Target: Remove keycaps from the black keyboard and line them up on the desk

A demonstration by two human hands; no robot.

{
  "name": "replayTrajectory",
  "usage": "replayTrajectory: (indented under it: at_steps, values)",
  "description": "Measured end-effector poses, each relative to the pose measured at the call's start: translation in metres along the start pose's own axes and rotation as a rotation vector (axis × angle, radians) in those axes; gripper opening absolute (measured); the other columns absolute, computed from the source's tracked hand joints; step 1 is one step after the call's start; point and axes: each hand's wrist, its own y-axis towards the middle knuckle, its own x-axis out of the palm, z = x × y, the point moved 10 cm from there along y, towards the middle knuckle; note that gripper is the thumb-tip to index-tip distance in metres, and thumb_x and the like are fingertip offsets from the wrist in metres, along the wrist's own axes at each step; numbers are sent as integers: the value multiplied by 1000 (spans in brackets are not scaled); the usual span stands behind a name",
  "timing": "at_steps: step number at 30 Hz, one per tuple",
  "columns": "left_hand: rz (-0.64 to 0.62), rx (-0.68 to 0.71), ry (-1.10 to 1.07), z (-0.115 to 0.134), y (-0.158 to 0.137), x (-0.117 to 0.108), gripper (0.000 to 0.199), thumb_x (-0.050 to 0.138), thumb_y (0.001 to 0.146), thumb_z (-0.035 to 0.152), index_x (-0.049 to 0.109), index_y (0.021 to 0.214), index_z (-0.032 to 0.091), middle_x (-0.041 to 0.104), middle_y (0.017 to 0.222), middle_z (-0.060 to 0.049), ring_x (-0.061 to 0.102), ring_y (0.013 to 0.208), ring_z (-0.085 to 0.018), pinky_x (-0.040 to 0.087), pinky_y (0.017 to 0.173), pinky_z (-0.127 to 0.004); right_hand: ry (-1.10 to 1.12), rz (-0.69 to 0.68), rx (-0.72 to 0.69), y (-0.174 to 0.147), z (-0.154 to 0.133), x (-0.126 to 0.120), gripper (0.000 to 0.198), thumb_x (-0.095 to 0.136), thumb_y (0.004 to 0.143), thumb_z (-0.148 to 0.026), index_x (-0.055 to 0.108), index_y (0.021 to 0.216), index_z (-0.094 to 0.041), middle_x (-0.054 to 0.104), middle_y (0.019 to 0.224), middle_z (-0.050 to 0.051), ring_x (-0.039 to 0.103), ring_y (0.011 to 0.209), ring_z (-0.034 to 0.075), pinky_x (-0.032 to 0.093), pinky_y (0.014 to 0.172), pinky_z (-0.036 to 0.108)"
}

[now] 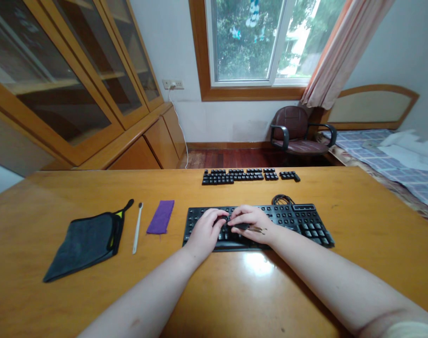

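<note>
A black keyboard lies on the desk, with many keycaps off and the bare switch spots showing; the number pad keys at its right are in place. My left hand is over its left-middle part, thumb and fingertips pinched on a small black keycap. Close beside it, my right hand is closed around a slim dark tool, whose thin brownish prongs stick out toward the wrist. The fingertips of both hands nearly meet, and they hide the keys beneath.
Removed black keycaps stand in rows along the desk's far edge. A coiled cable sits behind the keyboard. To the left lie a purple cloth, a white toothbrush and a folded grey cloth.
</note>
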Motion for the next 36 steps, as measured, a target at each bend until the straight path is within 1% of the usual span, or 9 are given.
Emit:
replayTrajectory:
  at_steps: [5, 10, 13, 18, 22, 25, 31, 34, 36]
  values:
    - [43, -22, -5, -5, -1, -4, 17, 46, 88, 18, 58, 100, 21, 61, 100, -4, 56, 98, -18, 46, 89, -33, -27, -7, 121, 1, 6, -1, 13, 60, 82, -29, 69, 87, -20, 65, 85, 5, 62, 77, 14, 52, 73, 28]
    - [64, -65, -35, -13, -2, -4, 17, 50, 87, 20, 59, 102, 22, 62, 99, -3, 58, 94, -17, 48, 86, -32, -33, 110, 102, 2, 4, -14, 17, 51, 88, -24, 66, 93, -21, 63, 97, 7, 60, 90, 17, 49, 83, 32]
    - [72, -81, -83, -16, -3, -2, 17, 51, 86, 20, 60, 101, 22, 62, 99, -3, 59, 94, -17, 49, 86, -33, -79, 151, 114, 0, 9, -20, 23, 43, 91, -21, 64, 102, -21, 61, 93, 7, 58, 87, 16, 49, 79, 32]
    - [67, -113, -199, -21, -4, 3, 17, 55, 83, 18, 60, 98, 21, 62, 97, -3, 61, 87, -16, 52, 81, -31, -238, 78, 131, -1, 13, -12, 20, 56, 84, -26, 64, 103, -21, 61, 82, 5, 58, 75, 15, 50, 68, 29]
    - [23, -117, -281, -24, -5, 11, 14, 58, 81, 20, 61, 95, 20, 63, 96, -4, 62, 87, -16, 52, 82, -31, -278, 34, 91, -1, 9, -3, 19, 61, 81, -24, 64, 99, -22, 65, 87, 5, 60, 79, 15, 51, 71, 28]
    - [3, -148, -315, -28, -5, 15, 14, 59, 81, 21, 60, 94, 19, 63, 93, -4, 62, 85, -16, 52, 81, -32, -273, 26, 65, -1, 5, -2, 17, 63, 80, -28, 64, 96, -23, 67, 89, 5, 62, 80, 15, 52, 72, 27]
    - [25, -173, -377, -23, -3, 14, 14, 62, 78, 27, 58, 88, 18, 62, 86, -4, 62, 81, -17, 52, 77, -32, -354, 11, 74, 0, 2, -2, 17, 61, 81, -27, 64, 97, -23, 69, 90, 5, 64, 80, 15, 52, 72, 26]
    - [35, -155, -373, -19, -2, 12, 17, 62, 78, 25, 56, 92, 18, 62, 91, -5, 63, 83, -16, 51, 80, -32, -409, 1, 44, 3, -3, -4, 18, 60, 80, -27, 64, 98, -23, 69, 91, 4, 65, 81, 15, 52, 73, 25]
    - [29, -133, -345, -17, -3, 11, 23, 62, 79, 23, 54, 100, 19, 62, 99, -5, 63, 83, -15, 50, 83, -32, -462, 29, 43, 9, -5, -15, 18, 60, 80, -27, 65, 97, -22, 69, 91, 4, 65, 81, 15, 52, 74, 25]
